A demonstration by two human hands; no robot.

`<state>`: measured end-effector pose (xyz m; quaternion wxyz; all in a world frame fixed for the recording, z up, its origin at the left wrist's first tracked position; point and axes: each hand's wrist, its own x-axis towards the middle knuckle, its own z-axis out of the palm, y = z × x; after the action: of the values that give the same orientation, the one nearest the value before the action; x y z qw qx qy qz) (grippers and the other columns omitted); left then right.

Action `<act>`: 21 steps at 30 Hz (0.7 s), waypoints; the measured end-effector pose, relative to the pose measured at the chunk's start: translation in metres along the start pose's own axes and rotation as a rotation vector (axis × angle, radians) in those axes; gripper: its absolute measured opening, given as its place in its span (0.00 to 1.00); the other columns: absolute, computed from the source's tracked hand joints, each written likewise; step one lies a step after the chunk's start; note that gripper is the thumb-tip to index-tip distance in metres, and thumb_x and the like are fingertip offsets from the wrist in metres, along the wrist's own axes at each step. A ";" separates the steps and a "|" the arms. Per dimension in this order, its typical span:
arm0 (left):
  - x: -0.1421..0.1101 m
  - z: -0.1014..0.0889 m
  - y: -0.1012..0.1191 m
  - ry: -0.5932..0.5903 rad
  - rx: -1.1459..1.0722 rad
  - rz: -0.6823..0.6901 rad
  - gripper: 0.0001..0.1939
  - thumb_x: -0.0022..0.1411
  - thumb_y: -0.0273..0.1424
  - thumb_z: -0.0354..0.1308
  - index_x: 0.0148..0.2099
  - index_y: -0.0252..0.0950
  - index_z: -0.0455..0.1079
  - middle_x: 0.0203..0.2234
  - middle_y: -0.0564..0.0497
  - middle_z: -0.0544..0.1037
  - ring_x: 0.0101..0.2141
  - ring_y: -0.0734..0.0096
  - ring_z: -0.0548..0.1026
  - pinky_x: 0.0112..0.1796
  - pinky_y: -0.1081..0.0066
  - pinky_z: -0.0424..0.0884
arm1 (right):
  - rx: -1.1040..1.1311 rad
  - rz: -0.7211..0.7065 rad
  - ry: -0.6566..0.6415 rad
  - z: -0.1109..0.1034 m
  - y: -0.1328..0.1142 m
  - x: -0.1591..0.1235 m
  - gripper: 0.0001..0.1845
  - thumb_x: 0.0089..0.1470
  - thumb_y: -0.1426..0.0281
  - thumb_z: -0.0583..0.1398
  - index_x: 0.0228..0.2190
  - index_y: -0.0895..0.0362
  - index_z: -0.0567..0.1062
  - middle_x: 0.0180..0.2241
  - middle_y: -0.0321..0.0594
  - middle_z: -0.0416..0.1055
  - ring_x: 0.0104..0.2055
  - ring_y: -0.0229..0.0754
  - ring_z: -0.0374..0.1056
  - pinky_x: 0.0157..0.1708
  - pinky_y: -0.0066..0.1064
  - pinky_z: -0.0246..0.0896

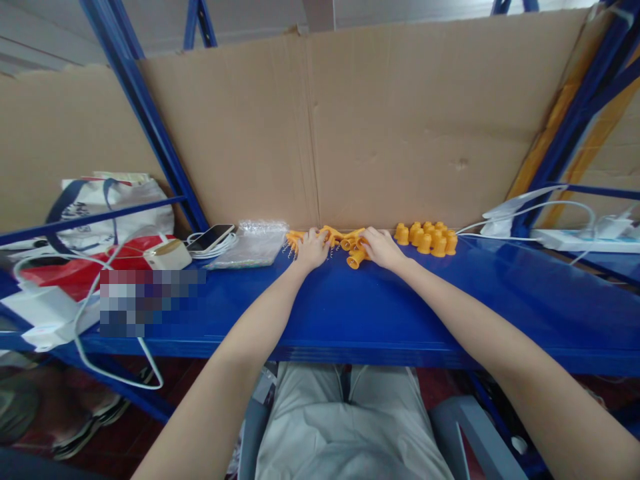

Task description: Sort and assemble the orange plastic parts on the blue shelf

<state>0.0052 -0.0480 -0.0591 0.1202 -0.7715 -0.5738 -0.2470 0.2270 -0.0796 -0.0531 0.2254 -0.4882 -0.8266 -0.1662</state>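
My left hand (312,249) lies palm down over a row of orange pieces (295,237) with thin metal spirals, which look like corkscrew parts. Its fingers curl down among them, and just what they grip is hidden. Close by, my right hand (382,247) has its fingers bent round the side of an orange bell-shaped piece (355,258) with a flared open end. More orange pieces (345,236) lie loose between the two hands. To the right stands a close group of orange cup-shaped pieces (433,241), upright with their wider rims down.
A tall cardboard sheet (400,127) closes off the back of the blue shelf (350,313). Left of my hands are a clear plastic bag (255,245), a phone (213,237), white cables and a red bag (65,275). A power strip (585,241) lies far right.
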 end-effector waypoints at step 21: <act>0.005 -0.004 0.016 0.140 -0.041 0.525 0.16 0.68 0.21 0.47 0.50 0.35 0.74 0.42 0.45 0.81 0.48 0.60 0.78 0.67 0.42 0.53 | 0.018 -0.290 0.171 0.000 0.019 -0.001 0.20 0.58 0.80 0.48 0.47 0.59 0.73 0.48 0.55 0.76 0.51 0.53 0.70 0.54 0.48 0.62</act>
<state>0.0206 -0.0510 -0.0515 0.2039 -0.8772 -0.3392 -0.2717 0.2446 -0.0719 -0.0524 0.2731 -0.3456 -0.8677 -0.2304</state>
